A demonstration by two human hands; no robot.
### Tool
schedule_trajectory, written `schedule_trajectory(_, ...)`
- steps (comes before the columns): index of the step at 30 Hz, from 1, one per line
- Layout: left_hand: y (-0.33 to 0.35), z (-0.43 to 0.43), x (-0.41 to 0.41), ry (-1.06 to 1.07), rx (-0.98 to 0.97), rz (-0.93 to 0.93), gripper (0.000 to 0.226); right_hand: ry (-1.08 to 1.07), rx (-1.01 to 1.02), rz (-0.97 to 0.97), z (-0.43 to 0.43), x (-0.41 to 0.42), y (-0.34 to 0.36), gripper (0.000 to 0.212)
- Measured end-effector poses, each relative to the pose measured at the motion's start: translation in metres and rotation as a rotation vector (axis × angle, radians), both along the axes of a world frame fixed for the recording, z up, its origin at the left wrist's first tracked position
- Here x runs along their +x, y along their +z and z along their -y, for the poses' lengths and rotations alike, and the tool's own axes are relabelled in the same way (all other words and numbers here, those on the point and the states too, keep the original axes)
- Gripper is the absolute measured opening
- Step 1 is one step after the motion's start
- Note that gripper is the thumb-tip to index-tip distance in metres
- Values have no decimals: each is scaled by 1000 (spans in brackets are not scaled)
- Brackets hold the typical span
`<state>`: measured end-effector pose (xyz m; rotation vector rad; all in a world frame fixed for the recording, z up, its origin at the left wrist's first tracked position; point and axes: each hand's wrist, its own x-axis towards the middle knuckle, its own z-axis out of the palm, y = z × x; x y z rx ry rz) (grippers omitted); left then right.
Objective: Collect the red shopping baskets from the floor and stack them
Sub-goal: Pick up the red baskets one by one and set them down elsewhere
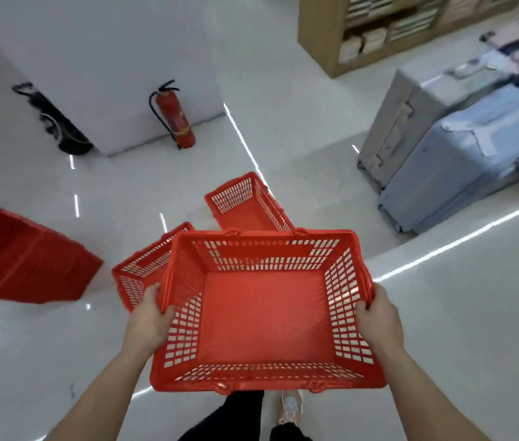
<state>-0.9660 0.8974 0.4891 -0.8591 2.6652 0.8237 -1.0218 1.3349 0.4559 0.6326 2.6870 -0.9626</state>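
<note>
Stack (26, 259): red baskets lying tipped on the floor (443, 329) at far left, blurred.
Extinguisher (175, 117): upright against the white pillar (118, 58).
Left hand (150, 319): fingers curled tight over the held basket's left rim.
Held basket (264, 313): upright, empty, off the floor between both hands.
Floor baskets: one (139, 272) just behind the left hand, another (248, 202) beyond.
Right hand (379, 316): clamped on the right rim.
Suitcases (462, 151): two, at right.

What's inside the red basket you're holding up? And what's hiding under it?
The held basket is empty inside; only its red bottom shows. Both hands, left hand and right hand, grip its sides. Beneath it, two more baskets peek out, partly covered.
</note>
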Motion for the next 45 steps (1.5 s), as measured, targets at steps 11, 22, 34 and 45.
schedule_trajectory(11,99,168,237,538,-75,-181,50,582,-104,-186,266,3,118,40)
schedule_trajectory(22,93,344,385,845,-38,-264,46,872,-65,-292,529,67,157,37)
schedule_trajectory(34,96,512,426,921,-66,-304,42,929,-94,-291,734,86,157,44)
schedule_trajectory(45,87,703,372,995,-57,-210,44,980,-120,-162,955,23,114,39)
